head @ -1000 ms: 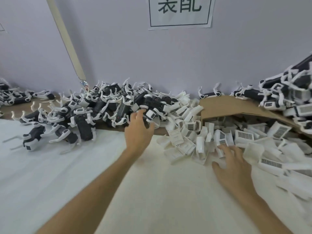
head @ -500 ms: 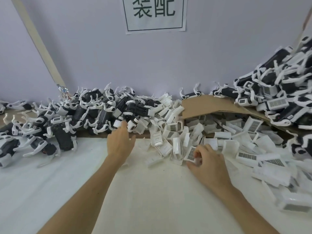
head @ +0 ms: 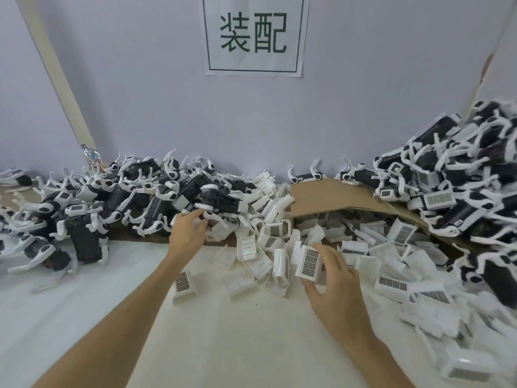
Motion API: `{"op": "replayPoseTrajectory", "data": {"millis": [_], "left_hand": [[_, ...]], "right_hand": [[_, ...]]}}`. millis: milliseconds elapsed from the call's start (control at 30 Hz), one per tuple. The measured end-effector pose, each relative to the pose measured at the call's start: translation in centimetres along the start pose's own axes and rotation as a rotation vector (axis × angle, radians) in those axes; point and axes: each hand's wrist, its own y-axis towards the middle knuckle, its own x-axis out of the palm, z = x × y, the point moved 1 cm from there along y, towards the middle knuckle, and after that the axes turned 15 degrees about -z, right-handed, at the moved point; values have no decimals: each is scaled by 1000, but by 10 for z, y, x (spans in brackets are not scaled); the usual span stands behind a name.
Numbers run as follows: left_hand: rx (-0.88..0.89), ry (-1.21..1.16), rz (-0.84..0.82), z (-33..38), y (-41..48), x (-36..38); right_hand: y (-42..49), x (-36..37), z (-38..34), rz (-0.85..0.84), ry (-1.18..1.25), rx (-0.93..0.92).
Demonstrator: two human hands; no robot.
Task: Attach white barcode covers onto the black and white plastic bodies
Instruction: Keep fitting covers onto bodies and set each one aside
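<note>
My right hand (head: 334, 287) pinches a white barcode cover (head: 310, 264) between thumb and fingers, lifted just above the heap of white covers (head: 391, 275) at centre right. My left hand (head: 188, 232) reaches into the pile of black and white plastic bodies (head: 134, 203) at the back left, its fingers curled on one black and white body (head: 216, 205) at the pile's right edge. A single cover (head: 183, 284) lies beside my left forearm.
A bent cardboard sheet (head: 335, 200) arches over part of the cover heap. Another tall pile of bodies (head: 461, 175) rises at the right against the wall. A paper sign (head: 253, 35) hangs on the wall. The white table surface (head: 237, 345) stretches in front.
My right hand moved left into the cover heap and picked one cover up. My left hand stayed at the body pile's edge and closed on a body. The view shifted right.
</note>
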Motion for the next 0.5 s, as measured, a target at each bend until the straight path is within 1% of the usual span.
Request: {"op": "replayPoseTrajectory", "data": {"millis": [133,167,233,333,500], "left_hand": [[-26,-213,-9,-13,-11,-27],[-26,-248,3,-14,-14,-32],[-28,-290,26,-13,-20,-37],[-1,-278,50,-9,-27,-37],[-2,-397,51,7,-31,-26]], "right_hand": [[-1,-2,2,51,11,-4],[-1,-3,1,46,80,25],[0,-4,0,12,311,113],[3,-2,9,-26,603,182],[6,-1,17,-48,780,227]]}}
